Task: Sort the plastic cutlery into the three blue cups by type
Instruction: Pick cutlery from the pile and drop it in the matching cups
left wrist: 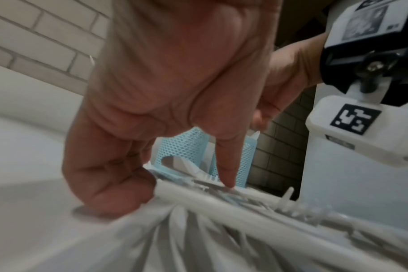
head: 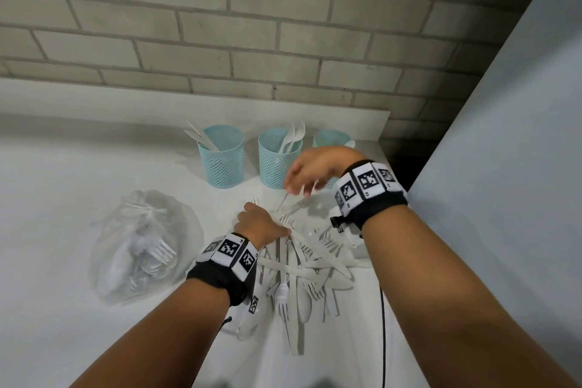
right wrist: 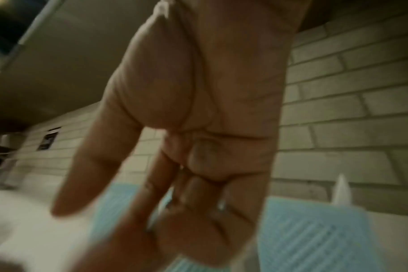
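Observation:
Three blue mesh cups stand in a row at the back of the white counter. The left cup (head: 222, 156) holds knives and the middle cup (head: 278, 157) holds forks. My right hand (head: 310, 173) partly hides the right cup (head: 330, 137); it hovers blurred in front of the cups, fingers straight and thumb apart (right wrist: 198, 128). A pile of white plastic cutlery (head: 308, 264) lies in front. My left hand (head: 261, 224) sits on the pile's far edge. Three of its fingers (left wrist: 110, 184) curl round a white handle (left wrist: 186, 193), and one straight finger touches a fork.
A clear plastic bag (head: 141, 246) with more forks and spoons lies left of the pile. A white panel (head: 504, 167) closes off the right side, and a brick wall stands behind the cups. A black cable (head: 382, 340) runs down beside the pile.

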Available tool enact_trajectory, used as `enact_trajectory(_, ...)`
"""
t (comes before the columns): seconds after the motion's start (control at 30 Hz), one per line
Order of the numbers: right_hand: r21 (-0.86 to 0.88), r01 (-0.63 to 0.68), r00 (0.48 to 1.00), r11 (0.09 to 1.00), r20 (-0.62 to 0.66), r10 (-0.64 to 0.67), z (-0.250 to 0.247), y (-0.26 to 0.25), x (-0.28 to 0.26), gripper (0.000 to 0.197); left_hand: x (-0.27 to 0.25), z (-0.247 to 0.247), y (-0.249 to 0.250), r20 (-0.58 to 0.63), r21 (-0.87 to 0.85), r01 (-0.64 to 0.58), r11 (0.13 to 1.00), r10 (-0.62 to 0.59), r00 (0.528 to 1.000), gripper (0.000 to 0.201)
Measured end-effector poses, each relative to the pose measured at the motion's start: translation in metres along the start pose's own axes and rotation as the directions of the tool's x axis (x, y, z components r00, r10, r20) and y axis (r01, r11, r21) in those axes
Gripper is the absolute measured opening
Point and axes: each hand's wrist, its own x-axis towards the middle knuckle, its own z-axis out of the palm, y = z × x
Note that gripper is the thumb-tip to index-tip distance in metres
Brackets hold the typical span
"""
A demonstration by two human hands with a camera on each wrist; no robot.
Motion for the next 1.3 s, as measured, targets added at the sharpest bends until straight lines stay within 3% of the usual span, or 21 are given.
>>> enact_trajectory(0.03, -0.054, -0.071, 0.992, 0.996, 0.102, 0.077, 0.008, -0.001, 0.003, 0.032, 0.001, -0.001, -0.001, 0.001, -0.018, 0.005, 1.000, -0.004, 1.000, 0.102)
enact_trajectory(0.07, -0.134, -0.108, 0.990, 0.985, 0.081, 0.120, 0.017, 0.003, 0.010, 0.039, 0.002, -0.002, -0.001, 0.005, -0.028, 0.004, 1.000, -0.004, 1.000, 0.104)
enact_trajectory(0.17, -0.326, -0.138, 0.988, 0.935, -0.110, 0.108, 0.047, 0.019, 0.028, 0.052, 0.002, -0.005, -0.005, 0.046, -0.001, -0.042, 0.999, 0.042, 0.998, 0.100)
enact_trajectory(0.3, -0.439, -0.188, 0.975, 0.879, -0.189, 0.113, 0.070, 0.034, 0.042, 0.042, -0.003, -0.007, -0.006, 0.074, 0.097, -0.162, 0.982, 0.155, 0.985, 0.058)
enact_trajectory(0.4, -0.446, -0.195, 0.973, 0.873, -0.202, 0.115, 0.075, 0.033, 0.042, 0.025, -0.002, -0.004, -0.006, 0.086, 0.065, -0.176, 0.982, 0.170, 0.982, 0.045)
enact_trajectory(0.5, -0.373, -0.183, 0.975, 0.910, -0.187, 0.120, 0.080, 0.032, 0.040, 0.010, 0.001, -0.003, -0.006, 0.083, -0.070, -0.133, 0.989, 0.139, 0.987, 0.035)
enact_trajectory(0.6, -0.297, -0.135, 0.984, 0.945, -0.155, 0.092, 0.080, 0.030, 0.040, 0.011, 0.005, -0.007, -0.008, 0.073, -0.281, -0.059, 0.958, 0.082, 0.994, 0.017)
enact_trajectory(0.7, -0.241, -0.093, 0.994, 0.966, -0.081, 0.075, 0.073, 0.024, 0.038, 0.029, 0.012, -0.008, -0.014, 0.092, -0.526, 0.011, 0.850, 0.044, 0.995, 0.016)
enact_trajectory(0.83, -0.066, -0.066, 0.998, 0.996, -0.019, 0.065, 0.060, 0.019, 0.030, 0.031, 0.006, -0.015, -0.017, 0.120, -0.688, 0.054, 0.723, 0.040, 0.992, 0.018)
enact_trajectory(0.97, 0.148, -0.037, 0.999, 0.988, 0.020, 0.035, 0.045, 0.019, 0.024, 0.025, -0.005, -0.030, -0.009, 0.116, -0.742, -0.014, 0.670, 0.150, 0.982, 0.004)
enact_trajectory(1.1, 0.467, 0.042, 0.998, 0.883, 0.012, -0.054, 0.029, 0.016, 0.013, 0.023, -0.007, -0.039, -0.003, 0.021, -0.774, -0.141, 0.617, 0.247, 0.969, 0.019)
enact_trajectory(1.17, 0.528, 0.097, 0.995, 0.844, -0.033, -0.094, 0.025, 0.013, 0.010, 0.029, -0.007, -0.042, -0.002, -0.045, -0.766, -0.205, 0.609, 0.267, 0.963, 0.019)
enact_trajectory(1.3, 0.600, 0.198, 0.977, 0.775, -0.188, -0.104, 0.025, 0.005, 0.006, 0.024, -0.010, -0.045, 0.001, -0.159, -0.757, -0.312, 0.575, 0.301, 0.940, 0.024)
